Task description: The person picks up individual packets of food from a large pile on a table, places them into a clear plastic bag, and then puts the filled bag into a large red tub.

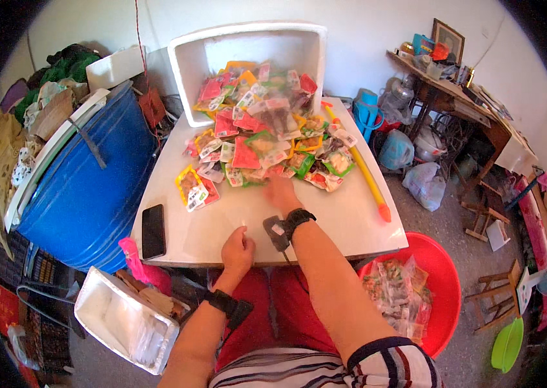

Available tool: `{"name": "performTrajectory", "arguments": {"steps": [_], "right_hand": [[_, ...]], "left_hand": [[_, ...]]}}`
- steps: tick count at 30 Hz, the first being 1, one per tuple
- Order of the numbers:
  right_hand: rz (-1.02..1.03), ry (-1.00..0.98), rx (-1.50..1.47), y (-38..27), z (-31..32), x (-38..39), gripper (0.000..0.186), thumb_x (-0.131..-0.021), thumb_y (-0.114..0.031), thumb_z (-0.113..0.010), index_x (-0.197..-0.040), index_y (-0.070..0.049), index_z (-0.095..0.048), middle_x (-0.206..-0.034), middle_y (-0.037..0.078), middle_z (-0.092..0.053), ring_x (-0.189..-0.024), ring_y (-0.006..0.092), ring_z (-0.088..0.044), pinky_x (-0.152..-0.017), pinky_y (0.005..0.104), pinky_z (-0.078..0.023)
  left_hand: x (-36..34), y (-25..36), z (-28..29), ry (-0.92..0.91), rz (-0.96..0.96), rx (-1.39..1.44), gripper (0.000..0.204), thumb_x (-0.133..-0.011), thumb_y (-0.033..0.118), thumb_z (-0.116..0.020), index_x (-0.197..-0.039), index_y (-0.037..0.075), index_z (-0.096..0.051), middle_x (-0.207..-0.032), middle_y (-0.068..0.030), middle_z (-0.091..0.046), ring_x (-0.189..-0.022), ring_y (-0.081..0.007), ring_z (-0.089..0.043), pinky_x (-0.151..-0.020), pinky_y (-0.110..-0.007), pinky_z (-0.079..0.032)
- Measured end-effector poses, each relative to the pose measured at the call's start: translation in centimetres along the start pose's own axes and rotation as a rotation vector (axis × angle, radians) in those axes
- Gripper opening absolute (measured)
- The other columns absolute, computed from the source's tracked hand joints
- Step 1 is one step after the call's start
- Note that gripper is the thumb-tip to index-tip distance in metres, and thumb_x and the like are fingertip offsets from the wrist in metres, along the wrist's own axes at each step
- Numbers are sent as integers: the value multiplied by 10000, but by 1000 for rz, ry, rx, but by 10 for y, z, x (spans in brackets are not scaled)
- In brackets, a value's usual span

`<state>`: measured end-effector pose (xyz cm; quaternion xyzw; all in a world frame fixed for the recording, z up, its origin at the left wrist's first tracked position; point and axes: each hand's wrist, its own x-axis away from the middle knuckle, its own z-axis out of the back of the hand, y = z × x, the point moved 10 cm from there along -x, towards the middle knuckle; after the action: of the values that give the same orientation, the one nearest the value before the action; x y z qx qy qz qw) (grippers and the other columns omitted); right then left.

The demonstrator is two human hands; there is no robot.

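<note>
Many small food packets (245, 152) in red, yellow, green and clear wrappers lie heaped on the white table (209, 234), spilling from an upturned white foam box (181, 76). My right hand (281, 194) reaches to the near edge of the heap; its fingers are blurred against the packets. My left hand (238, 251) rests by the table's front edge, fingers curled, with nothing visible in it. A dark phone (154, 231) lies at the left, and a yellow tube (367, 178) with orange ends along the right.
A large blue tub (83, 207) stands left, a white foam box (125, 323) below it. A red basin (438, 297) holding packets sits at the lower right. Wooden stools (499, 294), bags (423, 184), a cluttered side table (448, 87) and a green basin (507, 344) are on the right.
</note>
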<state>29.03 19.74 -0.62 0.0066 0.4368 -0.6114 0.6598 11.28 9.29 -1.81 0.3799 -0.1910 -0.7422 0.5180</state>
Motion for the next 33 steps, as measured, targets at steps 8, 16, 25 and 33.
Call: {"name": "performTrajectory", "arguments": {"steps": [8,16,25,33], "right_hand": [[18,-285,467,-2,-24,3,119,-705,-106,-472,-789,-23,-458,-621,108,-507,-556,246,-510,-485,324,-408],[-198,-206,-443,60,19,78,110,-737,-79,-421,-831,-22,-407,-833,153,-525,-658,249,-538,-499,361,-444],[-823,279,-1436,58,101,131,157,-756,-14,-348,-908,23,-354,-958,198,-473,-839,298,-525,-700,436,-458],[-791,268,-1528,51,108,152,190,-789,-39,-350,-942,74,-342,-1003,219,-462,-900,317,-506,-780,432,-424]], "left_hand": [[2,0,10,45,-29,-24,292,-688,132,-492,-964,36,-485,-678,-123,-526,-623,-272,-517,-585,-360,-413],[0,5,5,37,-64,-11,273,-666,124,-484,-928,52,-512,-659,-121,-530,-620,-285,-516,-583,-380,-410],[-6,20,-20,-166,-125,-188,250,-626,136,-490,-855,54,-547,-711,-141,-559,-677,-309,-525,-623,-417,-405],[-8,27,-26,-115,-78,-132,236,-639,127,-483,-849,42,-547,-722,-155,-563,-698,-315,-531,-633,-412,-409]]}}
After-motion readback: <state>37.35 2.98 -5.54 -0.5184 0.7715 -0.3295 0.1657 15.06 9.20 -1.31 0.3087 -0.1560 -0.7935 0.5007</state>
